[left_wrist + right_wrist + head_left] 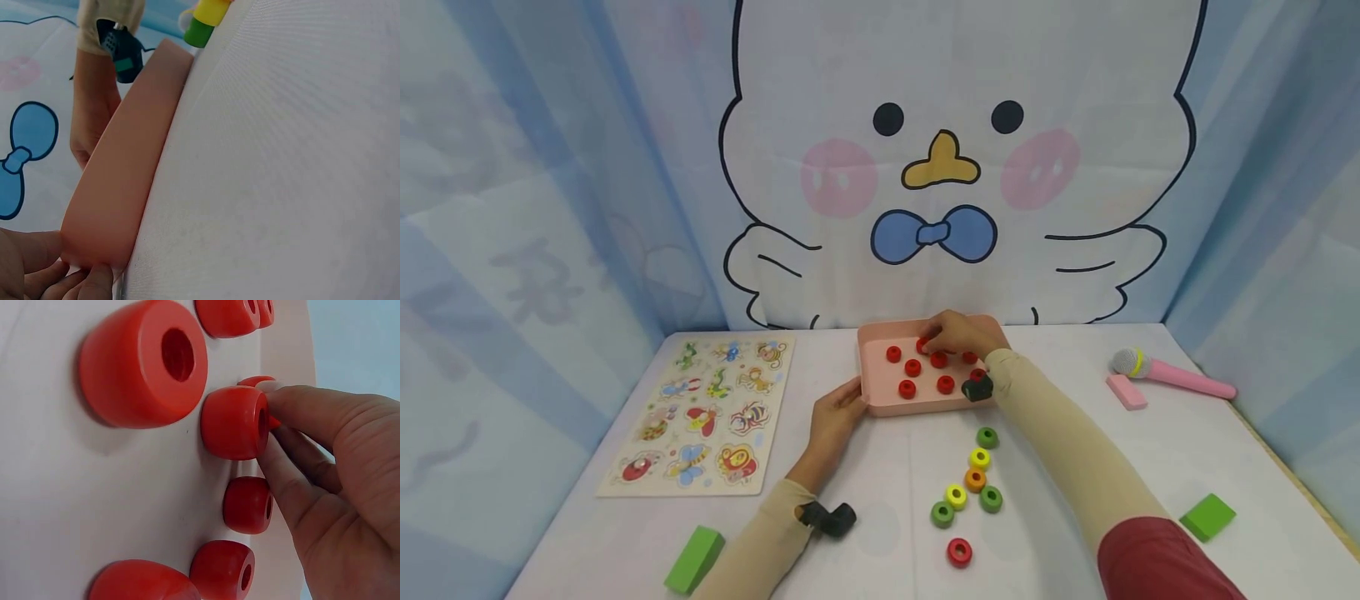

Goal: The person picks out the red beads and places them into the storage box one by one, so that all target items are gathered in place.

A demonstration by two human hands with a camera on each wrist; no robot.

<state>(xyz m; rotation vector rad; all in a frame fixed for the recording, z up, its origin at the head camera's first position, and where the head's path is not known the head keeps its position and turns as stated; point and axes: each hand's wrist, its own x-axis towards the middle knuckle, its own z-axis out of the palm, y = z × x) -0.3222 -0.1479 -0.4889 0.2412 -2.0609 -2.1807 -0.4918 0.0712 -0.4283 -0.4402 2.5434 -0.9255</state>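
A shallow pink tray (883, 404) holds several red beads (907, 389), each with a hole through it. My left hand (837, 417) grips the tray's near left corner; in the left wrist view its thumb (40, 250) lies on the wall and the fingertips curl at the base. Over the far part of the tray, my right hand (958, 333) pinches a red bead (922, 344) between thumb and fingers. In the right wrist view that bead (253, 380) is mostly hidden behind a nearer red bead (231, 423).
Before the tray lie green (987, 437), yellow (980, 458) and orange beads (975, 480), with one red bead (959, 552) nearest me. An insect puzzle board (700, 417) lies left. Green blocks (696, 560), a pink block (1127, 392) and a toy microphone (1180, 377) lie toward the sides.
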